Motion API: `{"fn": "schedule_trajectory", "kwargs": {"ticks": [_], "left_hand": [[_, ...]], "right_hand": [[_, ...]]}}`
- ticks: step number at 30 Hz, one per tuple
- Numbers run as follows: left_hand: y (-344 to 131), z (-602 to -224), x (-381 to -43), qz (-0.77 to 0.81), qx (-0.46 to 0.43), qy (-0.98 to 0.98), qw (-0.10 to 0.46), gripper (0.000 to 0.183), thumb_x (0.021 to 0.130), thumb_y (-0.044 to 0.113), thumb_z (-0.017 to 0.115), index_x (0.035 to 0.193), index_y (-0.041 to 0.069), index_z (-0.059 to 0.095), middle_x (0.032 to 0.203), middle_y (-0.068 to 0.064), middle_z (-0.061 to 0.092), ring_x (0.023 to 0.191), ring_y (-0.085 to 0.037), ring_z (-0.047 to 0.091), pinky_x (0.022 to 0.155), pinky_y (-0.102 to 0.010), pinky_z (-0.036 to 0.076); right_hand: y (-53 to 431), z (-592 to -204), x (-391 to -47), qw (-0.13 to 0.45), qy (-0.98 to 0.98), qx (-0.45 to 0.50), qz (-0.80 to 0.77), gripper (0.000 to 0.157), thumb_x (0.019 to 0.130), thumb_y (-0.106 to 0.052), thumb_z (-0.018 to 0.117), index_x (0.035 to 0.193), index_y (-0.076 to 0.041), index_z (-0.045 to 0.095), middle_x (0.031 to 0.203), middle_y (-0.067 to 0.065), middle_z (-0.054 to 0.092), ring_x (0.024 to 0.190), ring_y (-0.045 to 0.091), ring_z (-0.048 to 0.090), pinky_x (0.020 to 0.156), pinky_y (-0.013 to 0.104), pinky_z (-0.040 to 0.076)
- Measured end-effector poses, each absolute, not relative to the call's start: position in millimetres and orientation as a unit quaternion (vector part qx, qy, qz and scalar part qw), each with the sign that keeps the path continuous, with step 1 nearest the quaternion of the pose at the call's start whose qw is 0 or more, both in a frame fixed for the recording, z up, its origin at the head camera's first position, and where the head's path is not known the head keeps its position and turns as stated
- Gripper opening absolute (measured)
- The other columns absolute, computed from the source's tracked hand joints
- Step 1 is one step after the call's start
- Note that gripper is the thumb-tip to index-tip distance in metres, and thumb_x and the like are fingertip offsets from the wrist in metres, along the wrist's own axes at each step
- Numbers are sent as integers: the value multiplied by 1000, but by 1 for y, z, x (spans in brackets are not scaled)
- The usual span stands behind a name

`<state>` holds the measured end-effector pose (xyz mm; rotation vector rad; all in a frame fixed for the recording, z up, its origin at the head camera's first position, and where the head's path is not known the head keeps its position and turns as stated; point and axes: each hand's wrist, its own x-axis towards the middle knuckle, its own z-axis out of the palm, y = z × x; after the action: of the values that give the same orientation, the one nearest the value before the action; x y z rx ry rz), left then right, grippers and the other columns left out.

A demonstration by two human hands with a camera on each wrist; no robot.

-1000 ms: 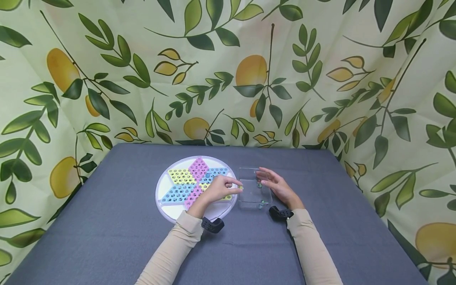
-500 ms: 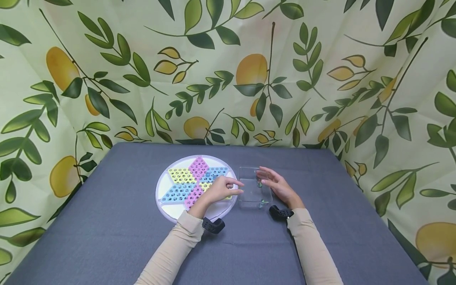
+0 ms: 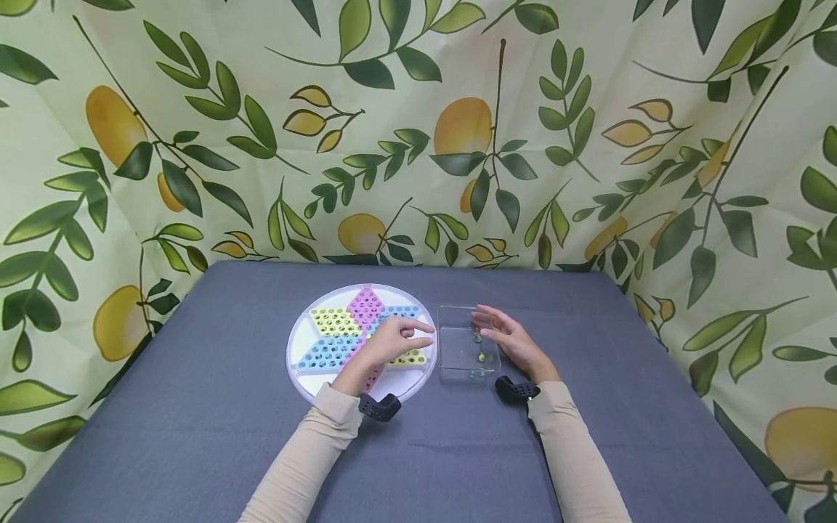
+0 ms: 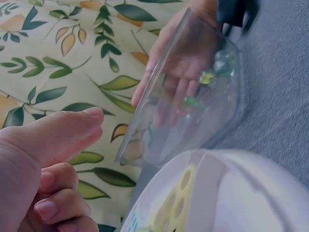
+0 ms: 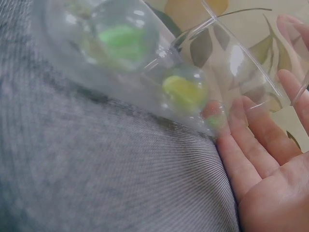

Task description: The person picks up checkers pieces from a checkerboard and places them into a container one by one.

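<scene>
My left hand [image 3: 392,340] is over the right part of a round Chinese checkers board [image 3: 302,345]. In the left wrist view its thumb and index finger extend with nothing between them, the other fingers curled loosely. To the board's right stands a clear plastic box [image 3: 458,350]. My right hand [image 3: 513,346] rests along the box's right side, fingers straight, fingertips at the wall. Several glass marbles lie at that side of the box; a yellow marble [image 5: 186,92] and a green marble [image 5: 120,43] show in the right wrist view.
A grey cloth [image 3: 196,414] covers the table. Behind and beside it hangs a curtain [image 3: 405,167] printed with leaves and fruit. Each wrist wears a black band, such as the left band [image 3: 381,408].
My left hand pinched a yellowish marble at the box's left edge, let it go, then drew back left over the board. The yellow marble now lies in the box; the right hand stays put.
</scene>
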<state>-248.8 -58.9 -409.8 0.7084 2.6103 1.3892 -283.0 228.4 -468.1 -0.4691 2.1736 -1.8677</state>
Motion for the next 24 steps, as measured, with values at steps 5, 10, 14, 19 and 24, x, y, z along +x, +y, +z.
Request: {"fn": "schedule_trajectory", "kwargs": {"ticks": [5,10,14,19,24], "left_hand": [[-69,-408,-251,470,208,856,54,28,86,20,70,110,5,72,55,8,28,50,-5,25,48,-16,25],[-80,-408,-252,476,205,853,56,30,87,21,69,111,2,71,54,8,31,50,-3,27,48,-17,26],[-89,-410,-251,465,207,859,52,30,88,22,69,110,2,71,55,7,32,52,-5,29,51,-17,29],[-100,-413,-252,465,194,862,56,29,87,22,70,110,4,71,56,7,33,54,-7,31,53,-18,33],[-108,-417,-252,470,185,860,72,29,86,23,71,109,5,72,55,7,33,54,-7,31,54,-17,33]], "right_hand": [[228,-468,-283,120,734,-172,-646,62,96,-13,56,150,-4,28,152,27,33,141,39,35,96,8,41],[228,-467,-283,122,736,-172,-643,62,96,-13,55,150,-4,27,153,26,33,142,44,31,98,10,41],[228,-467,-283,123,736,-172,-643,62,96,-12,55,150,-4,27,153,26,33,141,43,31,99,10,41],[228,-469,-284,120,739,-171,-640,60,96,-9,54,150,-5,28,153,25,34,141,43,33,106,18,40],[228,-468,-282,119,745,-166,-635,59,97,-9,52,150,-6,28,153,25,34,141,42,34,116,36,34]]}}
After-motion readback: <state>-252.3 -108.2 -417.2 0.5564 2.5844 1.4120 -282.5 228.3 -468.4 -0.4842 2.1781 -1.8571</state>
